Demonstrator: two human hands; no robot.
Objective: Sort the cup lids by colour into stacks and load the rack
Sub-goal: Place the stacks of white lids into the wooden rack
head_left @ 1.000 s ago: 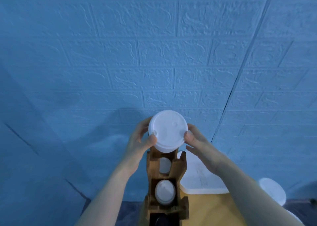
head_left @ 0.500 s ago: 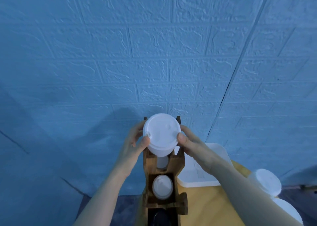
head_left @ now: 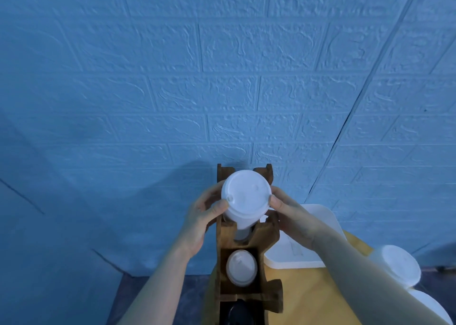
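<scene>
Both my hands hold a stack of white cup lids (head_left: pixel 245 196) over the top slot of a tall brown wooden rack (head_left: pixel 246 240). My left hand (head_left: pixel 204 216) grips the stack's left side, thumb on its front edge. My right hand (head_left: pixel 293 216) pinches its right side. The stack's lower end sits between the rack's top prongs. A second white lid stack (head_left: pixel 241 268) fills the slot below. At the rack's bottom slot a dark lid (head_left: pixel 240 312) shows partly.
A white rectangular tray (head_left: pixel 296 258) lies right of the rack on a yellow table top (head_left: pixel 311 297). More white lid stacks (head_left: pixel 399 265) stand at the table's right edge. A blue brick-pattern wall (head_left: pixel 222 77) rises close behind the rack.
The white stack has come down into the rack's top slot, both hands lowering with it. The view has tilted so the rack's top prongs show behind the stack.
</scene>
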